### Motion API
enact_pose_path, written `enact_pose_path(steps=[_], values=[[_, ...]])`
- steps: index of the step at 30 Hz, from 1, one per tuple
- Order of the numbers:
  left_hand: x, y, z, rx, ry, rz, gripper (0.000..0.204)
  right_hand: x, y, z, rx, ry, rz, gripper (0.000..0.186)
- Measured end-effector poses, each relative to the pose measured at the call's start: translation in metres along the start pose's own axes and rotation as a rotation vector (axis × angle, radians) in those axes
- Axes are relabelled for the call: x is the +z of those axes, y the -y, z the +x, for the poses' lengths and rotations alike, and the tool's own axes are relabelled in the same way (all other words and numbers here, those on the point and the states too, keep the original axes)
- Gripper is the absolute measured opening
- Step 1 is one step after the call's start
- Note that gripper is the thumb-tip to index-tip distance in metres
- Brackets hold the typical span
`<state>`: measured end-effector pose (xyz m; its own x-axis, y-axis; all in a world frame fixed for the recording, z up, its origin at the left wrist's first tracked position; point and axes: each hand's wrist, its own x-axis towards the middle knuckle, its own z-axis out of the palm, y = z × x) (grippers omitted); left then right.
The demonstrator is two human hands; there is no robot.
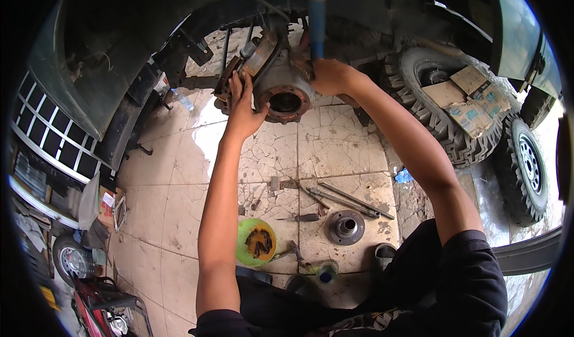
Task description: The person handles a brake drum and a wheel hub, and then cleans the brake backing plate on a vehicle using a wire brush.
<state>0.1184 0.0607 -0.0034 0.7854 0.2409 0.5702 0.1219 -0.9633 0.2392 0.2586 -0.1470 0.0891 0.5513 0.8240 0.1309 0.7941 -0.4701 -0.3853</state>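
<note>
Fingers stretched and apart, my left hand [243,111] lies against the rusty brake assembly [259,57], its thumb close to the round opening of the grey axle housing [287,92]. That opening has a rusty flange with bolt holes around a dark bore. On the housing's other side, my right hand [332,79] is curled closed, just below the blue shock absorber [317,29]. The right fingertips are mostly hidden, and what they grip cannot be made out.
On the cracked tiles lie metal rods [353,201], a screwdriver [302,217], a round flanged hub [346,226], a hammer [295,252] and a green bowl [244,250] holding dark parts. Large tyres [472,149] stand at right, with cardboard [478,113] on one. Vehicle bodywork [89,56] overhangs the far side.
</note>
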Motion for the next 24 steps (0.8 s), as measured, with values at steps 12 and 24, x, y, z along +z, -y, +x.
enact_pose_path(steps=[12,24], values=[[0.002,-0.001,0.001,-0.021,-0.040,0.046,0.093,-0.028,-0.005,-0.010,0.048,0.209,0.038,0.041],[-0.034,-0.030,-0.011,-0.212,-0.205,-0.355,0.040,0.001,-0.026,0.017,0.047,-0.371,0.238,0.042]])
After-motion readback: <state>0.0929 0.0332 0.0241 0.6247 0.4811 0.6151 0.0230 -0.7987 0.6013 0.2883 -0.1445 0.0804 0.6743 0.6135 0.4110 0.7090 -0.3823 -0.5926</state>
